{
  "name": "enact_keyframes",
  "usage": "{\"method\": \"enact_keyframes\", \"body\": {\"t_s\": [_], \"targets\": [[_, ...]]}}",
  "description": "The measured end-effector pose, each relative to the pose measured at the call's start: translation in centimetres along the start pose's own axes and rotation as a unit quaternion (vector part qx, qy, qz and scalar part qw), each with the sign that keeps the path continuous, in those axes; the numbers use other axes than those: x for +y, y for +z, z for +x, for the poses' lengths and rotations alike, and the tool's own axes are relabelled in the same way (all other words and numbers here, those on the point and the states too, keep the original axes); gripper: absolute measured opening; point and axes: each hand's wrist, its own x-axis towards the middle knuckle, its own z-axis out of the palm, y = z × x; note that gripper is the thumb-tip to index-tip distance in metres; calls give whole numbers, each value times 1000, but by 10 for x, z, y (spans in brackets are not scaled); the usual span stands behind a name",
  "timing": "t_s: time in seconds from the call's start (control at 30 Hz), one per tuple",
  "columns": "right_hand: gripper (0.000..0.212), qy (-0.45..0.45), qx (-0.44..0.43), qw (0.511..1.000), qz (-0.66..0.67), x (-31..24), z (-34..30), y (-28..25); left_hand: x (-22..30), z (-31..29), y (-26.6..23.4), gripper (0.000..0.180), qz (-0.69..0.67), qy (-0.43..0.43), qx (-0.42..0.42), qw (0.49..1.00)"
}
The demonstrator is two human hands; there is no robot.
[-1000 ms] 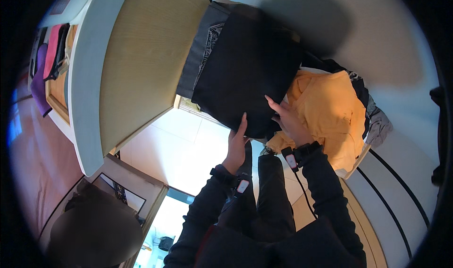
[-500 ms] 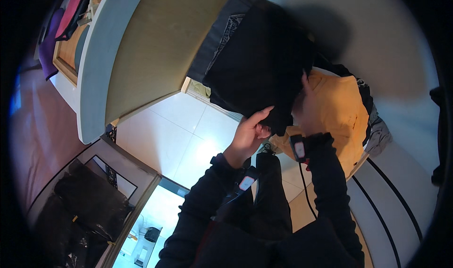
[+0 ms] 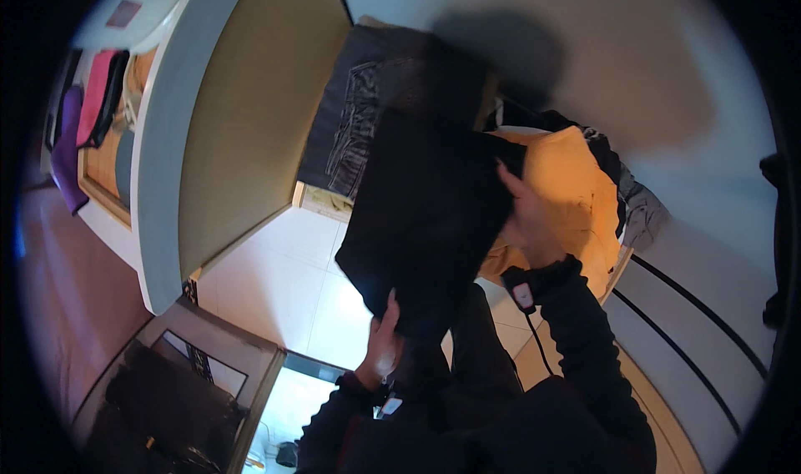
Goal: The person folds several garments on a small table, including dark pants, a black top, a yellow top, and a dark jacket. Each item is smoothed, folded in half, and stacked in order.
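Observation:
A folded black garment (image 3: 425,224) hangs between my two hands, its kind hidden by the folds. My left hand (image 3: 384,346) grips the near edge, thumb on top and fingers underneath. My right hand (image 3: 531,224) holds the right edge, the thumb lying over the cloth. Beyond it lies folded dark grey clothing with crinkled stitching (image 3: 355,128), partly covered by the black cloth. An orange-yellow garment (image 3: 576,199) lies just right of my right hand, over other dark and grey clothes.
A beige cabinet panel (image 3: 259,107) with a pale edge rises at the left. Black plastic-wrapped packages (image 3: 167,407) sit at the lower left. Pink (image 3: 98,98) and purple (image 3: 68,157) items stand at the upper left. White floor tiles (image 3: 267,261) show below the panel.
The black garment has come nearer to me, uncovering more of the grey clothing behind it. My left hand has moved down and left with its edge. The view has shifted slightly.

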Motion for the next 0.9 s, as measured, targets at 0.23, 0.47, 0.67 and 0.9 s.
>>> {"method": "enact_keyframes", "body": {"t_s": [0.23,0.47,0.67,0.9], "targets": [[58,-70,-113,988,-83,-21,32,89,35,-4,6,33,222,425,83,874],[44,-107,-33,981,-157,-56,124,57,7,106,28,56,236,318,45,917],[65,-242,68,912,-324,-34,158,2,7,154,40,58,126,98,161,974],[48,-358,-3,830,-428,-43,131,28,51,143,42,33,184,421,124,879]]}}
